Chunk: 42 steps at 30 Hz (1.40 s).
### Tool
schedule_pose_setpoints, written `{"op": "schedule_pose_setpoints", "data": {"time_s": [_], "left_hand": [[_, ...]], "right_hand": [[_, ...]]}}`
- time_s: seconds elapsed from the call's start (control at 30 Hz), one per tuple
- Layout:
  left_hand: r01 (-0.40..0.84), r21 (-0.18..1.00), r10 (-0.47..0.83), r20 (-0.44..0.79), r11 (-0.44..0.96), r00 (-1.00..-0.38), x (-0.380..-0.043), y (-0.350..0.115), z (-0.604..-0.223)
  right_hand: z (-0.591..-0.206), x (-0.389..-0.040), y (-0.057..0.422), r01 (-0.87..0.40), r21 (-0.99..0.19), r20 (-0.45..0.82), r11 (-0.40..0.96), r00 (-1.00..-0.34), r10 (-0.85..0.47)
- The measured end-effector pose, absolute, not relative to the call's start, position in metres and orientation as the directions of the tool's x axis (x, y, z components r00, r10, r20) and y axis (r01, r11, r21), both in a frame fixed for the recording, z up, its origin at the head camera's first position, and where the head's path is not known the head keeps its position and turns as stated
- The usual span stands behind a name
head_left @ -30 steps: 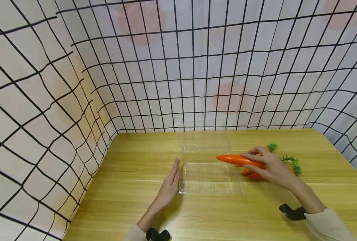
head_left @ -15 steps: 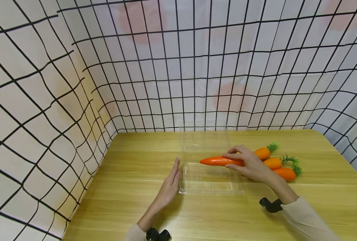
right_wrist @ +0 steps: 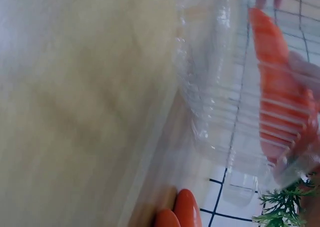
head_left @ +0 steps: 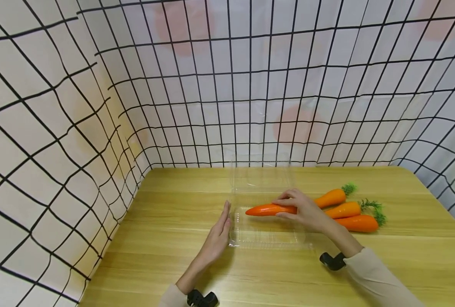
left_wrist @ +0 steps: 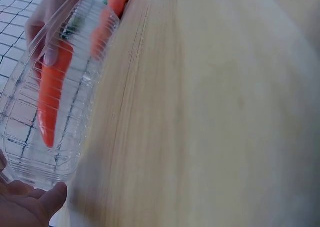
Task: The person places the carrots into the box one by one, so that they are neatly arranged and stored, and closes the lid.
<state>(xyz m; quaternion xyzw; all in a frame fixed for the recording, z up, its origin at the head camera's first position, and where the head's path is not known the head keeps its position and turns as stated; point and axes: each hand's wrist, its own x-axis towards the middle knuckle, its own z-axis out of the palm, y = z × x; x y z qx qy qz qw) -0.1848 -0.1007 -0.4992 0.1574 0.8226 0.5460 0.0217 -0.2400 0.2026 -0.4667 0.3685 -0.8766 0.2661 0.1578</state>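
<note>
My right hand [head_left: 302,211] pinches an orange carrot [head_left: 267,209] from above, thumb on one side and fingers on the other. The carrot lies crosswise within the walls of a clear plastic clamshell box [head_left: 265,236], its pointed end toward the left. Behind the base, the box's clear lid [head_left: 262,177] stands folded back. My left hand [head_left: 217,234] rests with straight fingers against the box's left wall. Through the ribbed plastic, the left wrist view shows the carrot [left_wrist: 52,94] and the thumb on it. Green leaves [right_wrist: 285,204] show at the carrot's thick end in the right wrist view.
Right of the box lie three more carrots [head_left: 359,223] with green tops, side by side on the wooden table [head_left: 166,256]. A white cloth with a black grid [head_left: 196,115] hangs behind and along both sides of the table.
My right hand has carried the carrot leftward from above the other carrots and lowered it into the box. The other carrots are now more exposed. The left hand has stayed at the box.
</note>
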Motion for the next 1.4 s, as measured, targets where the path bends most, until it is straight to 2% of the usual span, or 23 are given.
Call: {"op": "schedule_pose_setpoints", "data": {"time_s": [0.23, 0.63, 1.03, 1.4], "left_hand": [[0.236, 0.908, 0.286, 0.138, 0.345, -0.948, -0.184, -0.101, -0.500], [0.225, 0.915, 0.294, 0.125, 0.334, -0.948, -0.184, -0.099, -0.498], [0.236, 0.912, 0.295, 0.136, 0.336, -0.946, -0.185, -0.100, -0.499], [0.242, 0.921, 0.292, 0.151, 0.305, -0.945, -0.185, -0.099, -0.499]], "right_hand": [[-0.471, -0.241, 0.193, -0.683, -0.355, 0.385, 0.638, -0.729, -0.566], [-0.470, -0.244, 0.182, -0.649, -0.358, 0.294, 0.671, -0.760, -0.579], [-0.474, -0.248, 0.171, -0.554, -0.428, 0.236, 0.714, -0.831, -0.504], [-0.477, -0.253, 0.165, -0.575, -0.435, 0.226, 0.693, -0.814, -0.535]]}}
